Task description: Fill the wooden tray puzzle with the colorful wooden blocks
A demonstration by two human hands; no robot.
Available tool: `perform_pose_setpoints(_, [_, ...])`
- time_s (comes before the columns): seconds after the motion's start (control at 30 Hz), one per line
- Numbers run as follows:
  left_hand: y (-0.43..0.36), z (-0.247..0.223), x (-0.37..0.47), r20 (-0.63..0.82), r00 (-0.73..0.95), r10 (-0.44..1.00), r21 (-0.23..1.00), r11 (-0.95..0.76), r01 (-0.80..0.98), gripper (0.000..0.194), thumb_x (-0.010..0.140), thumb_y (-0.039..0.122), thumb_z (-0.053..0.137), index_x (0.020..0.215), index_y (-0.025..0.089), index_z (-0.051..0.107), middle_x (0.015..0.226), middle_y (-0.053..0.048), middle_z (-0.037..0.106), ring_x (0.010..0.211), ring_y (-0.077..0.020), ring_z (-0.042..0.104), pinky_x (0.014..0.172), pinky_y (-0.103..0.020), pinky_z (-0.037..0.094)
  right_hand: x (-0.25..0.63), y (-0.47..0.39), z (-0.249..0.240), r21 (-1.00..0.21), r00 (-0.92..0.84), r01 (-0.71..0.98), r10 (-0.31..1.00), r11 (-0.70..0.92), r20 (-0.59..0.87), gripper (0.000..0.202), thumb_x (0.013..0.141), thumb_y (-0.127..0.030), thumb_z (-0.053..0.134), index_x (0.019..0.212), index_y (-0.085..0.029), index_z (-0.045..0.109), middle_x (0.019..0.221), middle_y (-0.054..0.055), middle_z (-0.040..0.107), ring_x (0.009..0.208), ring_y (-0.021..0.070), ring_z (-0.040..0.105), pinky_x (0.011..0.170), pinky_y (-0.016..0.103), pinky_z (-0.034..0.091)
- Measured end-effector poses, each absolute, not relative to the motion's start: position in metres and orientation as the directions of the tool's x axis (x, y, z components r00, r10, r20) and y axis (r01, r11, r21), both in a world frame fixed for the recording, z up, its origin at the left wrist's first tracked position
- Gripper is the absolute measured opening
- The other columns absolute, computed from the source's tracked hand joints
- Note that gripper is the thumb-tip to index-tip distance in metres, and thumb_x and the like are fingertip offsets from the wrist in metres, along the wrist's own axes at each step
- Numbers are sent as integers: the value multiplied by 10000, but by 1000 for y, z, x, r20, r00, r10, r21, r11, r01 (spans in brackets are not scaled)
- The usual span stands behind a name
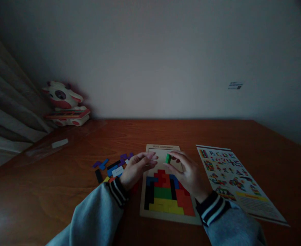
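Between the thumb and fingers of my right hand (188, 172) is a small green block (168, 158), raised over the upper part of a wooden puzzle board (170, 219). My left hand (138, 167) is over the board's left edge, its fingers apart and nothing between them. Red, blue, black, green, yellow and orange pieces fill the lower part of the board, with a red piece (162, 177) at the top of them. Loose pieces, among them a black one (98, 176) and a purple one (124, 156), lie left of the board, some close behind my left hand.
A printed sheet (236, 177) with coloured figures lies right of the board. At the back left of the wooden table (63, 191) sits a cow-shaped toy (65, 102), with a clear plastic bag (45, 148) in front of it. A curtain hangs at the left.
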State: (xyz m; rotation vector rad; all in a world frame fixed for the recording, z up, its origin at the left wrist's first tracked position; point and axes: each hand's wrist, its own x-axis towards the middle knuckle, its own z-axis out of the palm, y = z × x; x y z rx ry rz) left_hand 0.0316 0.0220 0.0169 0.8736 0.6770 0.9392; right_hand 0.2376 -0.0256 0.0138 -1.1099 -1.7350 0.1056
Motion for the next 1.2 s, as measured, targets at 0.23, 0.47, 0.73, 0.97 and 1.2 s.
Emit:
perform_pose_setpoints(0.23, [39, 17, 21, -96, 117, 988, 763, 149, -629, 318, 713, 306, 805, 938, 123, 675, 796, -12, 675, 673, -86, 628, 640, -190, 503, 249, -16, 8, -758, 208, 519, 801, 396, 561, 304, 862, -372, 664, 1113, -205, 629, 926, 59, 679, 772, 182, 633, 702, 357, 539])
perform_pose_setpoints(0.47, [44, 30, 12, -16, 62, 998, 738, 54, -673, 303, 722, 324, 786, 924, 142, 654, 754, 14, 636, 632, -77, 594, 573, -179, 472, 251, -15, 8, -836, 246, 477, 873, 270, 422, 411, 845, -511, 628, 1081, -175, 654, 899, 85, 706, 752, 196, 644, 668, 338, 527])
perform_pose_setpoints(0.73, [29, 57, -46, 184, 317, 930, 960, -240, 145, 271, 832, 406, 700, 945, 161, 717, 881, -62, 711, 770, -159, 650, 717, -260, 512, 251, -16, 8, -856, 271, 486, 901, 177, 339, 539, 807, -590, 624, 1127, -157, 654, 836, 77, 698, 710, 199, 642, 617, 318, 509])
perform_pose_setpoints(0.97, [-3, 35, -76, 296, 666, 685, 330, -728, 601, 324, 893, 412, 626, 1156, 230, 678, 1165, -79, 700, 1076, -246, 626, 958, -392, 473, 248, -15, 7, -840, 271, 503, 887, 201, 375, 520, 790, -585, 638, 1089, -161, 670, 778, 55, 664, 629, 174, 601, 569, 305, 480])
perform_pose_setpoints(1.2, [-16, 7, -61, 200, 710, 676, 178, -737, 652, 540, 852, 583, 614, 1249, 217, 633, 1354, -109, 593, 1247, -322, 529, 1043, -505, 425, 250, -16, 4, -842, 269, 499, 887, 205, 376, 479, 805, -554, 634, 1089, -169, 660, 753, 45, 652, 620, 168, 593, 547, 292, 468])
